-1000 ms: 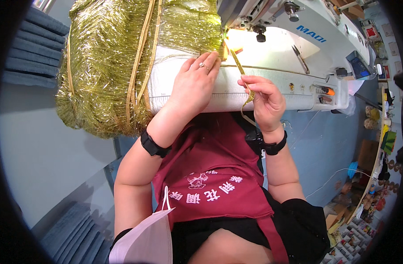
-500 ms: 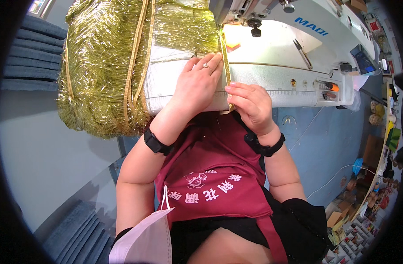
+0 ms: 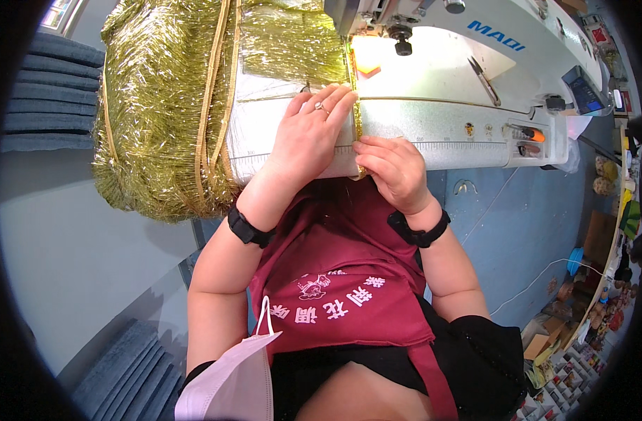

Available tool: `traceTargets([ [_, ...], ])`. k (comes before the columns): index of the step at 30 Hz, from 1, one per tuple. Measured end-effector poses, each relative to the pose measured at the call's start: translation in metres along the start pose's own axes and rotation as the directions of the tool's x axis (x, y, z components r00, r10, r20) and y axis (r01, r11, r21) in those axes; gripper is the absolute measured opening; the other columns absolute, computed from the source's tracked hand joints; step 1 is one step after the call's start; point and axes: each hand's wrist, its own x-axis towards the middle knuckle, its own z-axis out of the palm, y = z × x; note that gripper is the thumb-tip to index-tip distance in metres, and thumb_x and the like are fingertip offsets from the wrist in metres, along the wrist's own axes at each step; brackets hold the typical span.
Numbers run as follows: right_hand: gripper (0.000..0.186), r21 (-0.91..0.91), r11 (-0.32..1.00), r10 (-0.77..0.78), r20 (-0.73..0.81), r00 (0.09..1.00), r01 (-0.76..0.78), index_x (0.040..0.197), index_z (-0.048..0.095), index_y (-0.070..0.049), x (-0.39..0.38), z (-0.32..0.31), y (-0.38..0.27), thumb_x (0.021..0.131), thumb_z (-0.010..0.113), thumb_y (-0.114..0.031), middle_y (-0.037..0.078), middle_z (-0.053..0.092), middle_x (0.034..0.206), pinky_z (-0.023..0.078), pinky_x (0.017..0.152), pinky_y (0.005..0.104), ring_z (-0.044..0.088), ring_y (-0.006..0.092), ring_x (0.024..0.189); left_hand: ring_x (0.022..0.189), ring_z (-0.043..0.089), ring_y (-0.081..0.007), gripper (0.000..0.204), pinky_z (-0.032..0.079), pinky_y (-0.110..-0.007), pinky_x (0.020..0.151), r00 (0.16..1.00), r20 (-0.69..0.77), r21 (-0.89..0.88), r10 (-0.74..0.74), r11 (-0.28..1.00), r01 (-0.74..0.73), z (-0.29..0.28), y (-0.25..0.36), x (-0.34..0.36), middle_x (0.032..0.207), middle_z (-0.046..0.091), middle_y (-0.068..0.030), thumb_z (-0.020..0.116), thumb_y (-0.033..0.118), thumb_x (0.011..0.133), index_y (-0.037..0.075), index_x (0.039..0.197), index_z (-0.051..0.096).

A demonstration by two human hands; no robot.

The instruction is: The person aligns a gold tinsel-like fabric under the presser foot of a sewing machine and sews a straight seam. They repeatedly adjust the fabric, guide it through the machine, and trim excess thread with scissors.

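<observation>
A narrow glittery gold ribbon (image 3: 357, 121) runs down from the sewing machine's needle area (image 3: 349, 42) and across the white machine bed (image 3: 433, 123). My left hand (image 3: 310, 130), with a ring on it, lies on the bed with its fingers stretched forward, the fingertips at the ribbon's left edge. Lower down, my right hand (image 3: 397, 168) pinches the ribbon at the bed's front edge between thumb and fingers. Gold-green tinsel fringe (image 3: 293, 45) reaches the ribbon from the left, part of a large bundled pile (image 3: 152, 105).
Tweezers (image 3: 484, 81) lie at the back right of the bed, with an orange-handled tool (image 3: 528, 133) in a recess at its right end. The machine's arm (image 3: 496, 35) overhangs the bed, and a small screen (image 3: 584, 88) stands beyond. Folded blue cloths (image 3: 51, 91) are stacked far left.
Both hands have shifted slightly to the left along with the ribbon's lower end. The left fingers remain beside the ribbon and the right hand keeps its pinch.
</observation>
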Motion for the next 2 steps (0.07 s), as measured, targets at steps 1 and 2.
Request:
traceTargets([
  [1, 0.025, 0.003, 1.0, 0.002, -0.004, 1.0, -0.002, 0.107, 0.069, -0.011, -0.0009, -0.001, 0.0007, 0.084, 0.071, -0.003, 0.005, 0.076, 0.111, 0.054, 0.081, 0.0365, 0.072, 0.0243, 0.107, 0.137, 0.055, -0.0256, 0.053, 0.038, -0.043, 0.115, 1.0, -0.001, 0.008, -0.003, 1.0, 0.003, 0.0007, 0.0013, 0.0003, 0.145, 0.06, -0.0095, 0.057, 0.007, 0.089, 0.008, 0.142, 0.054],
  [2, 0.026, 0.004, 1.0, 0.003, -0.007, 1.0, -0.003, 0.108, 0.069, -0.011, -0.0015, -0.0019, 0.0005, 0.084, 0.07, -0.003, 0.006, 0.076, 0.112, 0.054, 0.081, 0.0365, 0.072, 0.0245, 0.108, 0.137, 0.055, -0.0256, 0.053, 0.038, -0.043, 0.115, 1.0, -0.003, 0.004, -0.001, 1.0, 0.001, 0.0008, 0.0014, 0.0004, 0.145, 0.06, -0.0095, 0.057, 0.007, 0.089, 0.008, 0.142, 0.054],
])
